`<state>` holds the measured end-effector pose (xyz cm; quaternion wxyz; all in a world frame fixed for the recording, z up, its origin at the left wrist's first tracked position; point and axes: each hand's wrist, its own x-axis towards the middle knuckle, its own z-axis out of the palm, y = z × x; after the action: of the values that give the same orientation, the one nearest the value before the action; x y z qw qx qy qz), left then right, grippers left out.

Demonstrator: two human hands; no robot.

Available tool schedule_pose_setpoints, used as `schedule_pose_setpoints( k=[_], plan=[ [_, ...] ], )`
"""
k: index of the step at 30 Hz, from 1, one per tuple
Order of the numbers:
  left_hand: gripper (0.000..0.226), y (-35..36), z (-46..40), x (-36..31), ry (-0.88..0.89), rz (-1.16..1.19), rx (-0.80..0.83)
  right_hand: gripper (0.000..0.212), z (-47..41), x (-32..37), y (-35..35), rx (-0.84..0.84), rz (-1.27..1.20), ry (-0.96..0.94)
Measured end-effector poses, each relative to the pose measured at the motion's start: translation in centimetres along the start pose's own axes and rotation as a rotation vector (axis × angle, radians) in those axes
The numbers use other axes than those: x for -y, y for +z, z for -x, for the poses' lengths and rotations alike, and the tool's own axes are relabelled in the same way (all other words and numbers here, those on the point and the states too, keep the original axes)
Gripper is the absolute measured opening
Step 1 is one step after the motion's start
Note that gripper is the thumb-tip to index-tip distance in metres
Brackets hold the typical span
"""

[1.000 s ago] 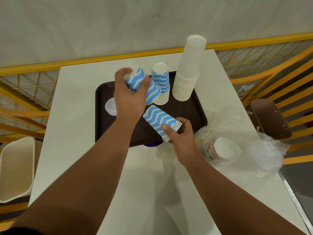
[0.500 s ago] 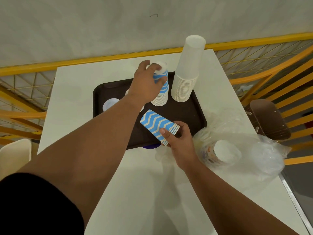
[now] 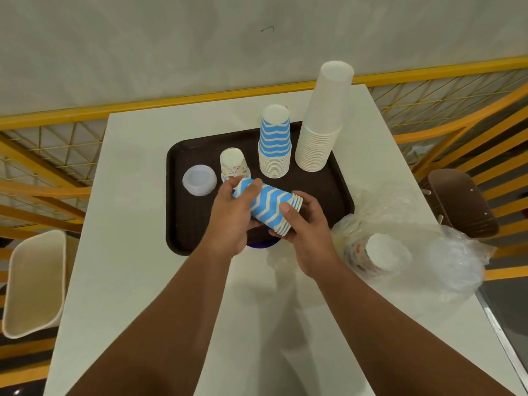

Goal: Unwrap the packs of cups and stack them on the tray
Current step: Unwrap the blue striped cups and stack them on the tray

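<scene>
A short stack of blue zigzag cups (image 3: 268, 208) lies sideways above the near part of the dark brown tray (image 3: 183, 212). My left hand (image 3: 231, 215) grips its closed end and my right hand (image 3: 305, 224) grips its rim end. On the tray stand a taller blue zigzag stack (image 3: 275, 144), a tall white stack (image 3: 323, 121), a patterned cup (image 3: 234, 165) and clear plastic lids (image 3: 199, 180). A wrapped pack of patterned cups (image 3: 377, 254) lies in clear plastic at the right.
The white table (image 3: 137, 252) is narrow, with yellow railing (image 3: 43, 192) behind and on both sides. Crumpled clear wrapping (image 3: 454, 261) fills the table's right edge. A cream chair (image 3: 31, 284) sits at the left, a brown chair (image 3: 463, 204) at the right.
My left hand left the standing blue stack at the back and came down onto the closed end of the sideways stack that my right hand holds.
</scene>
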<state>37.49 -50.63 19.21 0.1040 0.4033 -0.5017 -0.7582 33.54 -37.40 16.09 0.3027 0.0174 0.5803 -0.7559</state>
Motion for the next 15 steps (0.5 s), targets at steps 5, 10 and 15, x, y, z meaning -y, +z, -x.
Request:
schedule_pose_setpoints(
  k=[5, 10, 15],
  plan=[
    [0.04, -0.3, -0.3, 0.0, -0.002, -0.033, -0.109, 0.051, 0.0, -1.0, -0.6, 0.038, 0.074, -0.038],
    [0.04, -0.2, -1.4, -1.9, 0.252, -0.25, -0.278, 0.05, 0.1, -0.9, -0.8, -0.032, 0.032, -0.04],
    [0.041, 1.6, -3.3, -7.0, 0.796, -0.519, -0.281, 0.05, 0.0, -1.2, -1.1, -0.116, 0.001, 0.011]
  ],
)
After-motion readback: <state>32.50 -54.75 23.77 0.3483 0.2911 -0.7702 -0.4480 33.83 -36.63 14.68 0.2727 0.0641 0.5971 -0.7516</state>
